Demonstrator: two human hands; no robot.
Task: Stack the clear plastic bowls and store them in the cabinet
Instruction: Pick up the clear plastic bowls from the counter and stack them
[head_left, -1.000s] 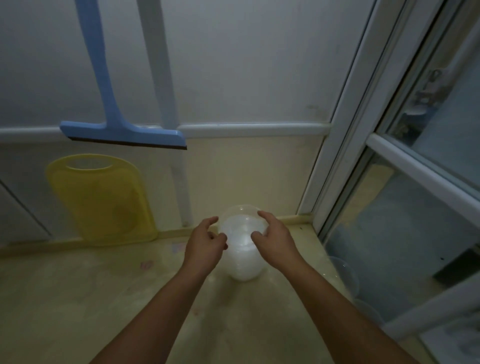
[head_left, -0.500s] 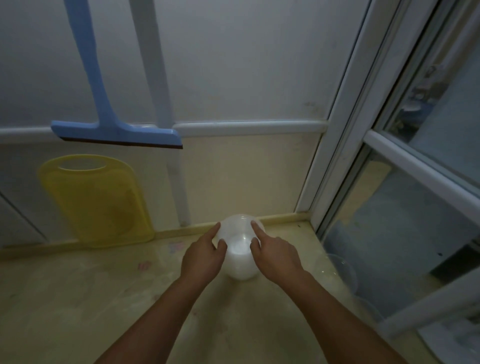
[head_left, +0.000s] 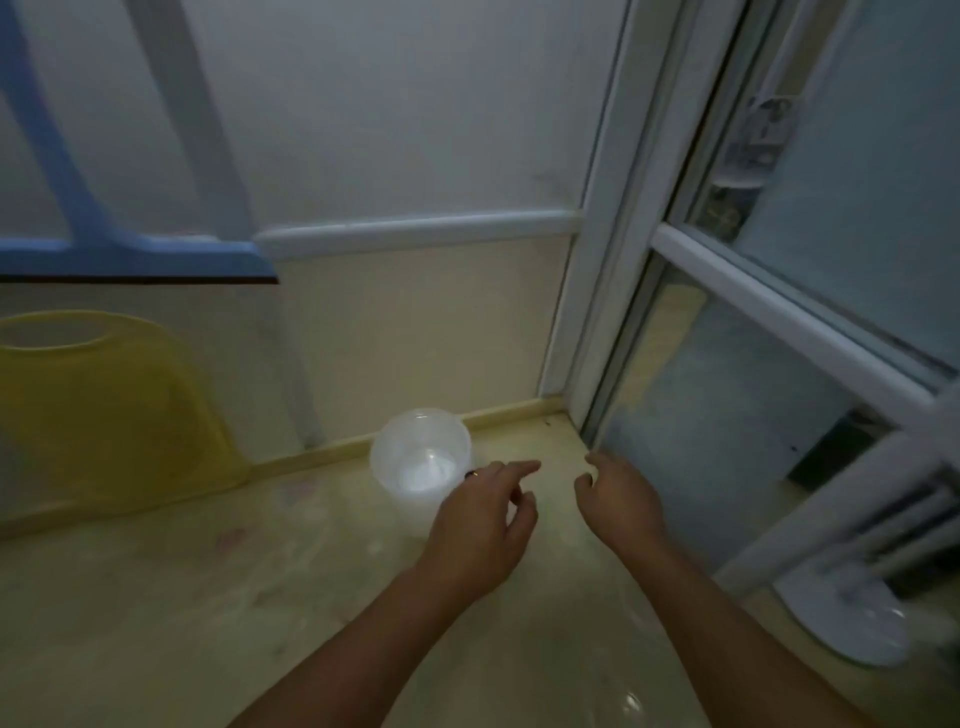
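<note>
One clear bowl stack (head_left: 422, 464) (bowl count unclear) stands by the wall. Two hands: left hand (head_left: 480, 527) beside it, right hand (head_left: 618, 501) further right, both loose-fingered, holding nothing.

A dim, pale wall (head_left: 395, 119) carries a white horizontal rail (head_left: 415, 228), cream below it. Under the rail, a yellowish marbled counter (head_left: 156, 597) meets the wall; right of the rail, a white-framed glass window (head_left: 779, 322) stands.
</note>
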